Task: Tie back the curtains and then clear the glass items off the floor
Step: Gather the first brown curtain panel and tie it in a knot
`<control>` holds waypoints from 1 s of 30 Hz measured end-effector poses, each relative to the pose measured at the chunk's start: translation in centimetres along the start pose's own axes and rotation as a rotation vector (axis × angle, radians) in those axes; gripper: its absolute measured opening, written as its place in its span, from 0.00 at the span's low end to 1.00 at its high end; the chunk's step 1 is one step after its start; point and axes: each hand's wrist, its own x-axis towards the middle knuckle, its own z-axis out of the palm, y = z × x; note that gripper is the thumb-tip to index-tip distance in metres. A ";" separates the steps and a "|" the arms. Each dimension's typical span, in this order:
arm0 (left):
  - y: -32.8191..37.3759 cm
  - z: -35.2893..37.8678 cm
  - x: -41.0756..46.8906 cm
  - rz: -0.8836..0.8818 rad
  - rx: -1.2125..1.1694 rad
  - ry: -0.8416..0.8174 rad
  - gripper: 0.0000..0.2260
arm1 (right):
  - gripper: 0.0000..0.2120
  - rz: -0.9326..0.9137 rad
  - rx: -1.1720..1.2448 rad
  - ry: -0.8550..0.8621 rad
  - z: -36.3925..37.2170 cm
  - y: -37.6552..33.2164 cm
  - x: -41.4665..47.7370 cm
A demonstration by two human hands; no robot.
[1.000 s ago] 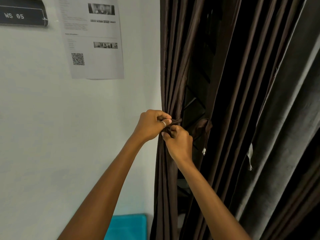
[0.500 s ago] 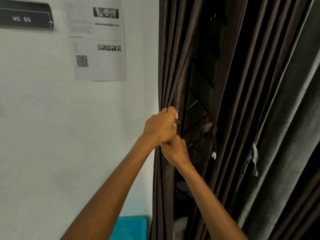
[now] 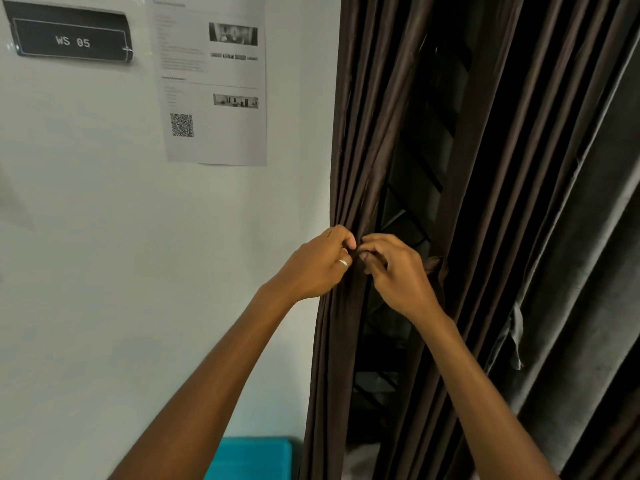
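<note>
My left hand (image 3: pixel 320 265) and right hand (image 3: pixel 398 275) meet fingertip to fingertip at the left edge of the brown curtain (image 3: pixel 363 133). Both have curled fingers pinching the dark tie strip (image 3: pixel 437 270) against the gathered folds. A ring (image 3: pixel 343 262) sits on a left finger. A grey curtain (image 3: pixel 588 237) hangs to the right. On the white wall (image 3: pixel 104 237) to the left are a printed sheet (image 3: pixel 214 133) and a "WS 05" sign (image 3: pixel 72 41). A teal object (image 3: pixel 249 459) shows low down.

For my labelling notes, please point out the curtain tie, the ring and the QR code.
curtain tie (image 3: pixel 437 269), head view, on its folded loop.
ring (image 3: pixel 343 262), head view, on the bright band.
QR code (image 3: pixel 181 125), head view, on its middle.
</note>
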 end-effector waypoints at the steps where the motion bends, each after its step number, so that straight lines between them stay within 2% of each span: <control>1: -0.1 0.0 0.0 0.011 -0.026 -0.002 0.06 | 0.08 -0.016 0.035 -0.010 -0.1 0.0 0.1; 5: -0.2 -0.2 -0.4 0.036 -0.074 -0.010 0.07 | 0.06 -0.035 0.079 -0.016 -0.1 -0.2 0.3; 9: -0.2 -0.5 -0.7 0.006 -0.122 -0.045 0.07 | 0.04 0.033 0.098 -0.095 0.4 0.0 0.3; 13: 0.1 -0.9 -0.8 -0.025 -0.139 -0.071 0.08 | 0.02 0.063 0.037 -0.090 0.8 0.2 0.7; 16: 0.4 -0.9 -0.8 0.004 -0.100 -0.027 0.09 | 0.03 0.077 -0.035 -0.066 0.8 0.0 1.3; 19: 0.3 -0.3 -1.0 0.065 0.043 0.080 0.09 | 0.05 0.120 -0.045 -0.065 0.8 -0.3 1.8; 24: -0.1 2.2 -2.1 0.236 0.489 0.306 0.11 | 0.04 0.194 0.022 -0.078 0.3 -1.0 2.7; 28: 0.3 3.1 -2.6 0.274 0.675 0.342 0.15 | 0.03 0.269 0.091 -0.055 0.0 -1.5 2.9; 30: 1.0 3.1 -2.5 0.250 0.749 0.324 0.12 | 0.02 0.289 0.135 -0.035 0.1 -1.7 2.7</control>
